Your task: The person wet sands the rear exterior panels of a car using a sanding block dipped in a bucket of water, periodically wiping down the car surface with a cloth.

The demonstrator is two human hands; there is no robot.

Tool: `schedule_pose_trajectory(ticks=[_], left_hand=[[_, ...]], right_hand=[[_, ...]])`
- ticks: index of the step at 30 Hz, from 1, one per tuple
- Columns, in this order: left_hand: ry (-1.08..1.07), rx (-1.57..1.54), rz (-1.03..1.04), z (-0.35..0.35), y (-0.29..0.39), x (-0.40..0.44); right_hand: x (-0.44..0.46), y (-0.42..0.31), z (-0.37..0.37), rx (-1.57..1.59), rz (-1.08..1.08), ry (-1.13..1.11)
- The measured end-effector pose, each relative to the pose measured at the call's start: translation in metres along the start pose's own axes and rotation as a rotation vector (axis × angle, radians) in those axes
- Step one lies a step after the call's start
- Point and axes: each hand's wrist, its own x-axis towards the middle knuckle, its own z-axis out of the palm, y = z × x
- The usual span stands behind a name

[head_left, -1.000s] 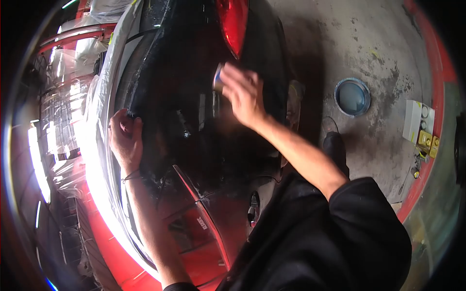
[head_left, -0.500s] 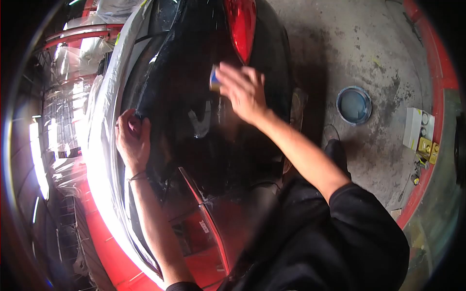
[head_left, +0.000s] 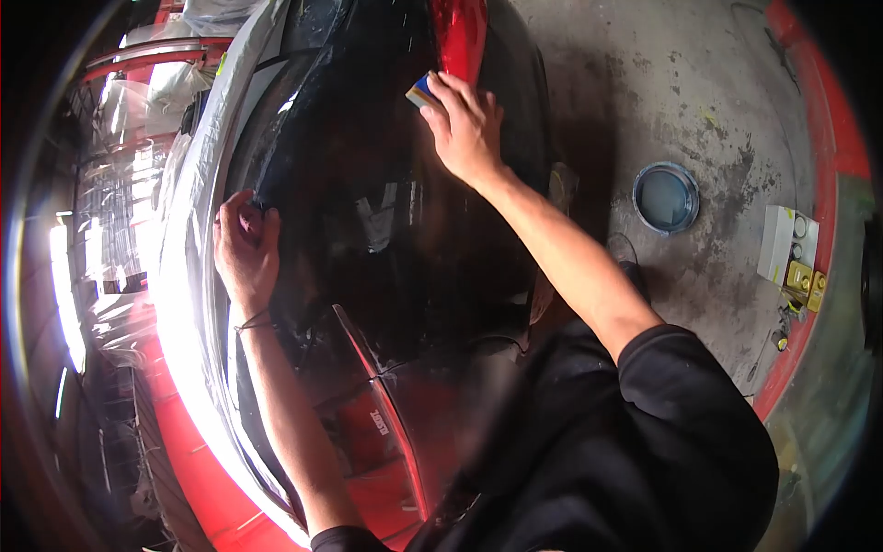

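Observation:
A dark, wet-looking car body panel (head_left: 349, 156) fills the middle of the view, with a red tail light (head_left: 460, 41) at its far end. Under the fingers of my right hand (head_left: 467, 133) is a small block with blue and pale layers, which looks like a sanding block (head_left: 419, 90); it is against the panel just beside the tail light. My left hand (head_left: 246, 262) rests at the panel's left side, fingers curled round a maroon, sponge-like piece (head_left: 250, 219) that is partly hidden.
White plastic sheeting (head_left: 198, 202) runs along the car's left side. On the concrete floor to the right stands a round bucket of cloudy liquid (head_left: 664, 198). Farther right are a white box (head_left: 780, 241) and yellow containers (head_left: 806, 283) by a red edge.
My right hand has slid the sanding block forward along the panel, up beside the tail light. My left hand stays at the left side with only a slight shift.

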Motion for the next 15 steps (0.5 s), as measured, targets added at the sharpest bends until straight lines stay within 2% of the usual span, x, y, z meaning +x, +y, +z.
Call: schedule_pose_trajectory(ticks=[4,7,10,13,14,15], left_hand=[[0.007,0.021,0.020,0.003,-0.003,0.001],[-0.033,0.020,-0.018,0.000,-0.002,-0.001],[-0.028,0.021,-0.014,0.001,-0.003,0.000],[-0.048,0.040,-0.024,-0.001,-0.005,-0.002],[-0.047,0.038,-0.028,0.000,-0.004,0.001],[-0.057,0.033,-0.004,0.000,-0.006,0.001]], right_hand=[[-0.062,0.011,-0.027,0.128,-0.061,0.058],[-0.039,0.005,-0.017,0.059,-0.075,0.066],[0.040,-0.002,0.027,-0.012,-0.017,0.119],[0.032,-0.019,0.029,-0.064,0.072,0.156],[0.008,-0.023,0.018,0.016,0.086,0.127],[-0.016,-0.028,0.006,-0.003,0.030,0.137]])
